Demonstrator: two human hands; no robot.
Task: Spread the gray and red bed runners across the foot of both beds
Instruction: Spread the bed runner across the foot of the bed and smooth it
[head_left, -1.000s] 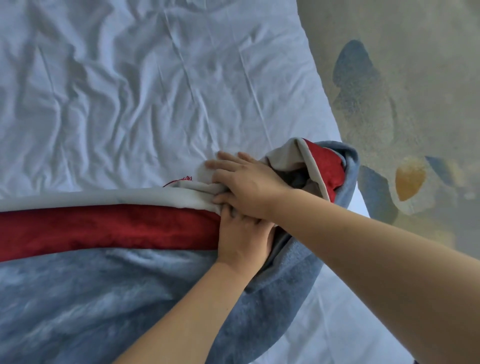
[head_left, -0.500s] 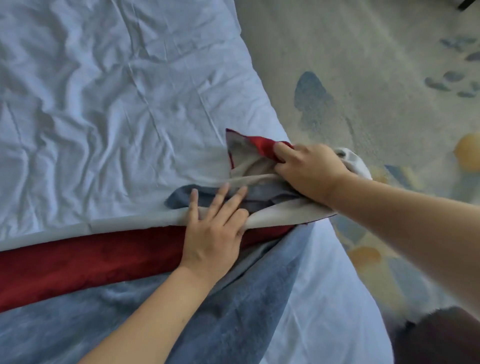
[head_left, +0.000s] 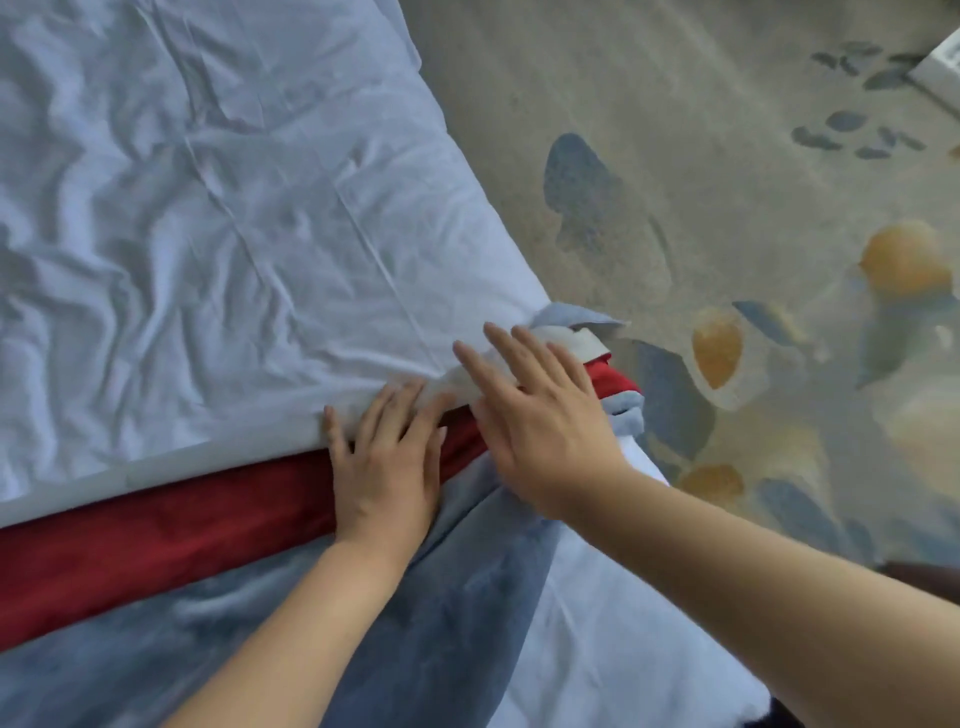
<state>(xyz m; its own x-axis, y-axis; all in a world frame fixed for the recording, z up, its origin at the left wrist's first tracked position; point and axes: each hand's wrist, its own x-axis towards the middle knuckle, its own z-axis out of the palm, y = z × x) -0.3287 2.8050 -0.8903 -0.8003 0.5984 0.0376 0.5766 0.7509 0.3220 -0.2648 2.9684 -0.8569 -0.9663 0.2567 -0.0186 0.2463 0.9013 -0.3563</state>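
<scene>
From the head view, a person's left hand (head_left: 387, 467) lies flat, fingers straight, on the red band of the gray and red bed runner (head_left: 156, 525), which stretches across the bed (head_left: 208, 208) to its right edge. The right hand (head_left: 540, 421), fingers straight and spread, is laid over the runner's bunched end at that edge, above the patterned carpet (head_left: 727, 182) beside the bed.

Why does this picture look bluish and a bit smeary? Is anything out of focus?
Head view: the light is soft and even, with a cool cast on the white sheet, no glare, and only faint shadows in its creases. Head view: the right hand and the patterned carpet look slightly soft, while the left hand on the bed runner looks sharper.
</scene>
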